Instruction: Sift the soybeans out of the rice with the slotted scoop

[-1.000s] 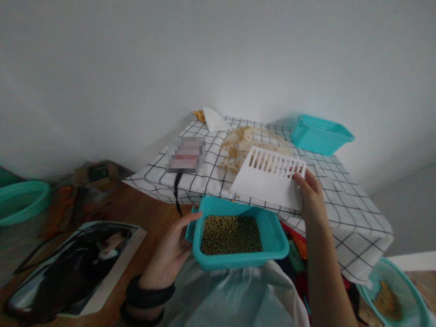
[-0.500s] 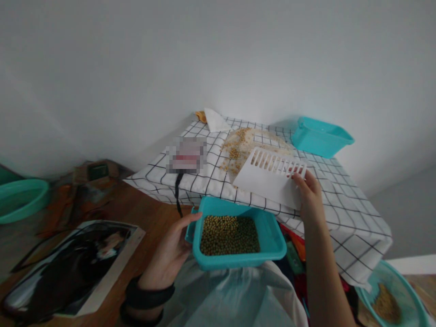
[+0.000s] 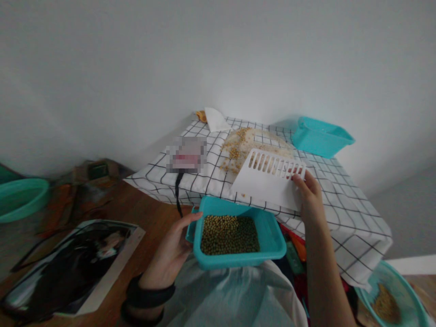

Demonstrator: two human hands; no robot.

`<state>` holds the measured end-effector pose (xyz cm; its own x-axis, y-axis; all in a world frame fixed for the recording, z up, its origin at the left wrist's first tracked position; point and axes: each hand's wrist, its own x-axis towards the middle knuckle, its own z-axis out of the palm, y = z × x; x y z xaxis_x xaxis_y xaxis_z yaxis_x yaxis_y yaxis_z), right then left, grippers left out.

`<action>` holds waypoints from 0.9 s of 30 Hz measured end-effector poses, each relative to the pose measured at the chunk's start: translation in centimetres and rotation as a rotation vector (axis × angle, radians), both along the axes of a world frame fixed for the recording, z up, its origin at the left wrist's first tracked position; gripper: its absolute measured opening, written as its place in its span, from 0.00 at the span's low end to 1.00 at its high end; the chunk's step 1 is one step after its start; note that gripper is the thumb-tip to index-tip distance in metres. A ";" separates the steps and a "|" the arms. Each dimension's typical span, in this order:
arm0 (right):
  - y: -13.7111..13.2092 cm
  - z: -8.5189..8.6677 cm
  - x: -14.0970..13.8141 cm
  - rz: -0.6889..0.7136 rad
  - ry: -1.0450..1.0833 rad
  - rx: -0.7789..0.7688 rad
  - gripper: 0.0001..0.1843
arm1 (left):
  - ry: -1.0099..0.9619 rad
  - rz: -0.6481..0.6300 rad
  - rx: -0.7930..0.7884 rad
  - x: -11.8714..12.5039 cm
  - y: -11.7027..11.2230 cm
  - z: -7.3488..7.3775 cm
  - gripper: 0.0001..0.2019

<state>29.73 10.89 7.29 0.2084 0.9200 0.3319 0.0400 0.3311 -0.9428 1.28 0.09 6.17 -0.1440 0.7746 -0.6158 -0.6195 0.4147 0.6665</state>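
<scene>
My left hand (image 3: pixel 172 252) grips the left rim of a teal rectangular tub (image 3: pixel 272 238) filled with small greenish-yellow beans (image 3: pixel 229 235), held just below the table's front edge. My right hand (image 3: pixel 308 195) pinches the right corner of a white slotted plastic scraper (image 3: pixel 264 185), which rests tilted on the checked tablecloth (image 3: pixel 334 190). Behind the scraper lies a spread of loose beans and grain (image 3: pixel 240 143) on the cloth. The scraper's lower edge reaches the table edge above the tub.
A second teal tub (image 3: pixel 320 136) stands at the table's back right. A teal bowl (image 3: pixel 397 299) with grain sits low right, another teal basin (image 3: pixel 20 197) far left. A glossy picture (image 3: pixel 71 268) lies on the wooden floor. A white plastic bag (image 3: pixel 235 295) hangs under the tub.
The scraper dipped flatter toward the cloth half a second ago and has tilted back up a little. The tub and my left hand have stayed almost still.
</scene>
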 end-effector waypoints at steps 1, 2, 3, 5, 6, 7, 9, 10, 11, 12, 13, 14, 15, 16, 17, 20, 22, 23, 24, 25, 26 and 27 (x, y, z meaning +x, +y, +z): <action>0.0 0.0 0.0 -0.005 -0.007 0.001 0.16 | 0.009 0.003 0.000 0.0 0.0 0.0 0.02; 0.0 0.0 0.0 -0.009 -0.011 0.003 0.16 | 0.017 0.006 -0.002 0.0 0.0 0.0 0.02; 0.0 -0.1 0.0 -0.010 -0.010 0.007 0.16 | 0.021 0.010 -0.005 0.0 0.0 -0.1 0.02; -0.2 -0.1 0.0 -0.005 0.002 0.015 0.16 | 0.008 0.010 -0.013 0.0 0.1 -0.1 0.02; -0.3 -0.1 0.0 -0.003 0.010 0.019 0.15 | -0.009 0.005 -0.018 0.0 0.1 -0.1 0.02; -0.5 0.0 -0.1 0.001 0.019 0.019 0.16 | -0.032 -0.002 -0.022 0.0 0.2 -0.1 0.02; -0.8 0.0 -0.1 0.016 0.045 0.002 0.16 | -0.070 -0.011 -0.026 0.1 0.2 -0.2 0.03; -0.9 0.0 -0.2 0.022 0.064 -0.009 0.16 | -0.079 -0.009 -0.030 0.1 0.3 -0.2 0.03; -1.0 0.1 -0.2 0.022 0.085 -0.016 0.16 | -0.083 -0.008 -0.034 0.1 0.3 -0.2 0.03; -1.0 0.1 -0.2 0.014 0.107 -0.017 0.15 | -0.087 -0.007 -0.040 0.1 0.3 -0.3 0.04; -1.0 0.2 -0.3 -0.004 0.125 -0.011 0.15 | -0.089 -0.006 -0.048 0.1 0.3 -0.3 0.04; -1.0 0.2 -0.3 -0.027 0.139 0.000 0.14 | -0.093 -0.005 -0.056 0.1 0.3 -0.3 0.04; -1.0 0.3 -0.3 -0.047 0.146 0.015 0.14 | -0.102 -0.007 -0.064 0.1 0.3 -0.2 0.05; -0.9 0.3 -0.4 -0.057 0.143 0.030 0.14 | -0.116 -0.007 -0.074 0.1 0.4 -0.2 0.06; -0.8 0.3 -0.4 -0.054 0.128 0.042 0.13 | -0.133 -0.008 -0.080 0.1 0.4 -0.2 0.06; -0.5 0.2 -0.4 0.014 0.038 0.053 0.15 | -0.188 -0.026 -0.084 0.2 0.4 -0.1 0.07; -0.3 0.0 -0.4 0.056 -0.039 0.048 0.17 | -0.203 -0.038 -0.078 0.3 0.4 0.0 0.08; -0.1 -0.1 -0.3 0.051 -0.065 0.050 0.17 | -0.205 -0.039 -0.076 0.3 0.4 0.0 0.08; 0.0 -0.2 -0.3 0.028 -0.080 0.056 0.16 | -0.208 -0.038 -0.077 0.3 0.4 0.1 0.08; 0.2 -0.3 -0.2 -0.010 -0.081 0.063 0.16 | -0.210 -0.038 -0.079 0.4 0.4 0.2 0.08; 0.3 -0.3 -0.2 -0.052 -0.066 0.069 0.15 | -0.210 -0.036 -0.082 0.4 0.4 0.2 0.08; 0.4 -0.3 -0.2 -0.088 -0.038 0.076 0.15 | -0.207 -0.037 -0.081 0.4 0.4 0.2 0.08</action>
<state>29.56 11.25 6.95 0.2733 0.8704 0.4096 0.1074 0.3955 -0.9121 1.67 0.45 6.35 0.0189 0.7239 -0.6897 -0.7229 0.4864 0.4907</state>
